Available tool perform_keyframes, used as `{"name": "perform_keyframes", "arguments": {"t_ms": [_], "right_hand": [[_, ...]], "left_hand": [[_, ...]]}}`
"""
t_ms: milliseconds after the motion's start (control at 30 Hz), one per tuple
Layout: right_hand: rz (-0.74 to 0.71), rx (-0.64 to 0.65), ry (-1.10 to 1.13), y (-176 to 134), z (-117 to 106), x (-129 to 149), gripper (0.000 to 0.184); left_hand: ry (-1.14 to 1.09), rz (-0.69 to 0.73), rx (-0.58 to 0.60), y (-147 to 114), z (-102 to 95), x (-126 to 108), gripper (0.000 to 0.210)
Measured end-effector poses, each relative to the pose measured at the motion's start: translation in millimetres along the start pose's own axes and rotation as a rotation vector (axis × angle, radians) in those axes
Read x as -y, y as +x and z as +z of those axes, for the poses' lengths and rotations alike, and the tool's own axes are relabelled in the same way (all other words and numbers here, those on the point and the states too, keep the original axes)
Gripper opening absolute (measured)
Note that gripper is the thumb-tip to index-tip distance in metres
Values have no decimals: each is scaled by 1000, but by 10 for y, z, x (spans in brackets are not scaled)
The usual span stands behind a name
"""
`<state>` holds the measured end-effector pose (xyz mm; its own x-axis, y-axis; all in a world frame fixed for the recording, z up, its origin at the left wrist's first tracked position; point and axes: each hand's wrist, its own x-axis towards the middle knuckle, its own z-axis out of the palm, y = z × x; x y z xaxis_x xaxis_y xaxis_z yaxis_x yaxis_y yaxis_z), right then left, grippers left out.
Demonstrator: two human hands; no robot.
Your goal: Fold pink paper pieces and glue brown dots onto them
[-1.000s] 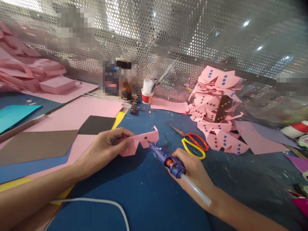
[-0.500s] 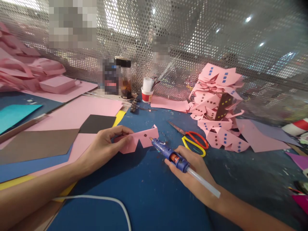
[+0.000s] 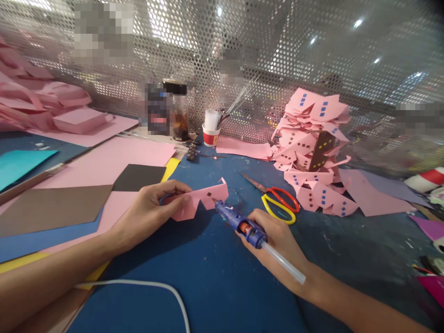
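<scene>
Pink paper piece (image 3: pixel 203 193): held over the tabletop (image 3: pixel 208 286) at mid-view; clock directions are taken from it. Room for movement is given at 6 o'clock by a broad blue stretch, crossed at 7 by a white cable (image 3: pixel 149 283). The tabletop is bordered at 9 by overlapping coloured sheets (image 3: pixel 55 208), at 12 by a perforated metal screen (image 3: pixel 270 46). Scissors (image 3: pixel 267 190) are laid at 3, blades pointed to about 2; a pile of cut pink pieces (image 3: pixel 301 148) is placed at 2.

Labels: a yellow patch is borne by the red-and-white cup (image 3: pixel 210 136) at 12; its writing is too small to be read.

Appearance: folded along the top, curled at the right end, notched below, marked with one dark diamond.

Left hand (image 3: pixel 157 203): the piece is pinched between thumb and fingers. Right hand (image 3: pixel 274 236): closed around a purple glue gun (image 3: pixel 233 216), its tip brought near the diamond; contact cannot be told.
</scene>
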<state>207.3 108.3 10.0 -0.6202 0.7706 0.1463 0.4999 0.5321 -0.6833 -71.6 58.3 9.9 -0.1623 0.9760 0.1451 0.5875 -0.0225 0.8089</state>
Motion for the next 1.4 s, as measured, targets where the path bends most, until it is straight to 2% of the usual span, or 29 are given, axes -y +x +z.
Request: {"name": "perform_keyframes", "arguments": {"t_ms": [333, 933, 1033, 1233, 1400], "right_hand": [[-62, -27, -13, -6, 44, -47, 15], [-68, -26, -21, -9, 29, -18, 12], [-43, -44, 20, -17, 9, 26, 13], [35, -178, 38, -37, 23, 71, 22], [77, -180, 6, -50, 31, 21, 27]], "left_hand": [[-8, -19, 4, -8, 12, 11, 24], [-72, -32, 16, -11, 12, 3, 22], [-95, -37, 9, -6, 17, 16, 22], [-120, -64, -11, -1, 18, 32, 27], [-147, -87, -18, 0, 13, 5, 27]]}}
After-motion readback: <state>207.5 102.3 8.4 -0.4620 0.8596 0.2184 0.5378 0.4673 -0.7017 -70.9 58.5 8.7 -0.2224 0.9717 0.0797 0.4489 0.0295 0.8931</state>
